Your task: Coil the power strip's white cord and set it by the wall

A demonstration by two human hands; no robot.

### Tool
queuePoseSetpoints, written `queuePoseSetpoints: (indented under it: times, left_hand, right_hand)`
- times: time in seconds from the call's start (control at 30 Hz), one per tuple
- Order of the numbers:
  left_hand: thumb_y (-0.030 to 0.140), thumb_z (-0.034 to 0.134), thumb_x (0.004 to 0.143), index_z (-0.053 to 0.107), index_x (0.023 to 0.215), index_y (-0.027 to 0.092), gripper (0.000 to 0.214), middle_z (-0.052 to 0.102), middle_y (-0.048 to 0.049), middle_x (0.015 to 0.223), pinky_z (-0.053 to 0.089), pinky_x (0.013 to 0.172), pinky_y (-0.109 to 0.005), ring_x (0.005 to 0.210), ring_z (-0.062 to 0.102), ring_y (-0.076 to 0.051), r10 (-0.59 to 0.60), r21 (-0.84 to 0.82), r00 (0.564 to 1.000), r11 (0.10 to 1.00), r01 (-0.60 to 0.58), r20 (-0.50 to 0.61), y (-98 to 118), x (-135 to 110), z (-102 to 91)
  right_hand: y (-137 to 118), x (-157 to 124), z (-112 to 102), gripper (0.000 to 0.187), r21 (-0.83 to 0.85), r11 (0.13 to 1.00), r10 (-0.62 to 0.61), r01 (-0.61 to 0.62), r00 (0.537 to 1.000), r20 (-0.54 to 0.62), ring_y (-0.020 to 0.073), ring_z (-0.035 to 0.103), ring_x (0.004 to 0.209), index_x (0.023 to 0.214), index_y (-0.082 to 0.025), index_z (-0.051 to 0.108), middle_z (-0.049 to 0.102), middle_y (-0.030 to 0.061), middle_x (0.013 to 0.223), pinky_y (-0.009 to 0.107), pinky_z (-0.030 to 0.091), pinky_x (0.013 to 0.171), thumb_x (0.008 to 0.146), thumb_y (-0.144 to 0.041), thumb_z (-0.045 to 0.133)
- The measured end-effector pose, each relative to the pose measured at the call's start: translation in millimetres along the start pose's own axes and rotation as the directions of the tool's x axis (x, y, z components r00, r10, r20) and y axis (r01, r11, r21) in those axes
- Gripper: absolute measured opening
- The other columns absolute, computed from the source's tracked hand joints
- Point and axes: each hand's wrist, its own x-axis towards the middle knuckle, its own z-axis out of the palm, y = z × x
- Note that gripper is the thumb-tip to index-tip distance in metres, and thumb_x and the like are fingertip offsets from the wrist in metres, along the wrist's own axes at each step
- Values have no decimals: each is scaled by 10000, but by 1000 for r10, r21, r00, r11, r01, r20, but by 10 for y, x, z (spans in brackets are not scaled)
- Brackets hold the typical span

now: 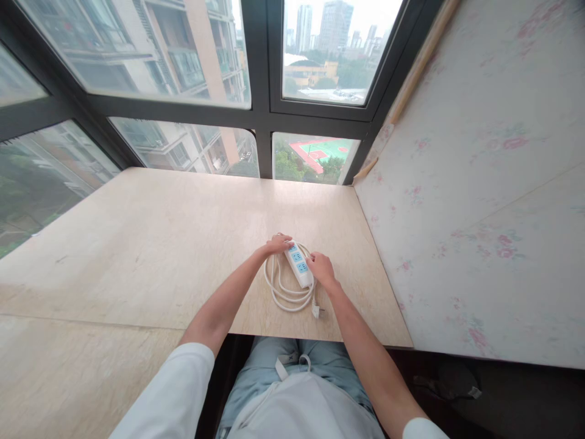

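On the pale counter [183, 231], before the dark window frame [263, 122], a white power strip [298, 266] with blue sockets lies between two bare hands. Its own cord [289, 310] lies in loose loops around it, mostly at the left and toward the person, and the plug [315, 311] rests close to the near edge of the counter.

From here, I judge that the main danger is in the loops. If the strip is lifted or turned quickly, the loose cord could slide, cross over itself and make a knot. A pull on one loop could also drag the plug over the near edge, because it lies close to it, and then its weight might draw more cord down. If one hand lets go too early, the strip could tip or twist, since the cord is rather stiff, as it seems.

The left hand [276, 244] is at the far end of the strip, with fingers over it; I cannot tell whether it grips or only rests. The right hand [321, 268] is bent at the strip's right long side, where the cord also passes; whether it pinches cord or casing, I cannot tell. The strip's near end is uncovered.
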Motion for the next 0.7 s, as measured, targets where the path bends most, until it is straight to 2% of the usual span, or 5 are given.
queuePoseSetpoints:
  times: [0.13, 0.27, 0.5, 0.6, 0.7]
  left_hand:
    - [477, 589, 788, 641, 1189, 225, 477, 637, -65, 1242, 396, 1006, -317, 1226, 514, -266, 36, -40, 999, 999, -34, 37, -18, 83, -36]
    - [437, 672, 710, 653, 1153, 208, 499, 647, -82, 1222, 428, 986, -340, 1185, 550, -283, 79, -99, 997, 992, -76, 22, -30, 127, -37]
    - [363, 676, 738, 636, 1038, 181, 353, 678, -64, 1079, 502, 889, -342, 1020, 631, -229, 140, -239, 978, 955, -175, -158, -73, 35, 112]
    - [350, 681, 751, 613, 1060, 182, 359, 660, -68, 1091, 500, 905, -346, 1018, 631, -215, 119, -279, 956, 940, -195, -267, -89, -32, 208]
    - [337, 683, 766, 619, 1081, 189, 353, 649, -72, 1123, 490, 933, -349, 1018, 628, -206, 100, -304, 933, 929, -212, -346, -93, -86, 293]
  right_hand:
    - [-36, 29, -25, 147, 45, 999, -7, 7, 1000, -12, 152, 571, 652, 645, -174, 653, 651, 30, 633, 232, 360, 624, 725, -126, 539]
    - [-80, -20, -14, 257, 178, 983, -33, 46, 997, -75, 157, 623, 740, 936, -168, 723, 720, 28, 811, 236, 445, 697, 794, -224, 516]
    - [15, -66, 120, 376, 684, 719, -99, 119, 993, -68, 196, 663, 867, 1039, -149, 712, 737, 65, 927, 316, 513, 801, 844, -355, 464]
    - [88, -35, 158, 377, 617, 778, -117, 121, 992, -47, 190, 651, 893, 1106, -154, 674, 714, 76, 1001, 318, 515, 801, 805, -308, 508]
    - [100, -32, 150, 476, 361, 914, -196, 186, 980, -7, 201, 625, 907, 1189, -156, 629, 669, 96, 1076, 340, 499, 837, 735, -297, 640]
